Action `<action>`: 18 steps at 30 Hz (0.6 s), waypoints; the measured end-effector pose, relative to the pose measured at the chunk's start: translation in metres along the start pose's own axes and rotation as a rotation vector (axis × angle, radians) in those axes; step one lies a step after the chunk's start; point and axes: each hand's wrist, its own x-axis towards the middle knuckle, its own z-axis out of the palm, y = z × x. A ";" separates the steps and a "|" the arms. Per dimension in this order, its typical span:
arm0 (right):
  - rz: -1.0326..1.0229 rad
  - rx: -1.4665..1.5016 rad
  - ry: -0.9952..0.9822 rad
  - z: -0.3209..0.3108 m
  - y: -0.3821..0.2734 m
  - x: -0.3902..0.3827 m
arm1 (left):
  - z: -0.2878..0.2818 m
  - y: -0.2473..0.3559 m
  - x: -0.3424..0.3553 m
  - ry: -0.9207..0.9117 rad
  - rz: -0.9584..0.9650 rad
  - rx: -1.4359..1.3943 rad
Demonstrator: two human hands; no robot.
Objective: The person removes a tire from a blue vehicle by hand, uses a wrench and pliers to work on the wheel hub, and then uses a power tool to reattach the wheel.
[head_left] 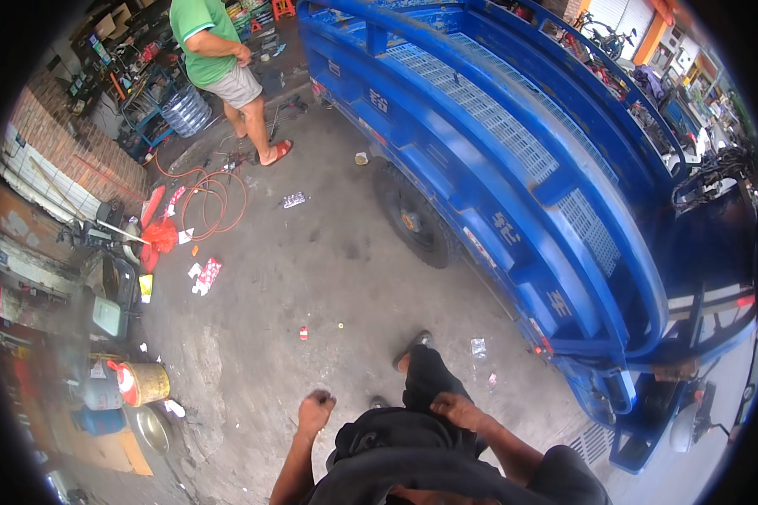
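My left hand hangs over the concrete floor to the left of my body, its fingers curled closed. A small dark spot shows at its fingertips, too small to name. In front of my right thigh is my right hand, with bent fingers curled inward; the inside of this hand is hidden. Dark trousers and a dark shoe show below it, one leg stepping forward. Neither hand touches the blue cargo tricycle, whose long slatted bed and black wheel stand ahead and to the right.
Far left, a person in a green shirt stands near a clear water jug. An orange hose lies coiled on the floor among scraps. At left stand a yellowish bucket and a metal basin. A drain grate lies lower right.
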 end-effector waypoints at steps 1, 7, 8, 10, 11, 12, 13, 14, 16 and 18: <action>-0.005 -0.024 0.089 -0.003 -0.006 0.016 | 0.010 -0.030 -0.002 -0.029 -0.027 0.070; 0.153 -0.167 0.241 -0.076 -0.060 0.074 | 0.045 -0.098 -0.007 -0.299 -0.309 0.191; 0.146 -0.178 0.249 -0.086 -0.068 0.083 | 0.047 -0.112 -0.003 -0.361 -0.202 0.086; 0.161 -0.180 0.247 -0.097 -0.071 0.094 | 0.040 -0.099 0.013 -0.283 -0.086 0.139; 0.208 -0.167 0.244 -0.102 -0.072 0.101 | 0.035 -0.090 0.030 -0.185 0.052 0.188; 0.259 -0.155 0.256 -0.109 -0.072 0.105 | 0.016 -0.053 0.045 -0.161 0.065 0.105; 0.265 -0.152 0.260 -0.112 -0.069 0.112 | -0.014 -0.008 0.062 -0.275 0.044 0.198; 0.251 -0.138 0.266 -0.109 -0.063 0.121 | -0.046 0.030 0.076 -0.354 0.134 0.185; 0.244 -0.118 0.267 -0.106 -0.061 0.134 | -0.094 0.078 0.107 -0.593 0.317 0.091; 0.276 -0.037 0.278 -0.109 -0.063 0.149 | -0.129 0.138 0.142 -0.950 -0.136 -0.029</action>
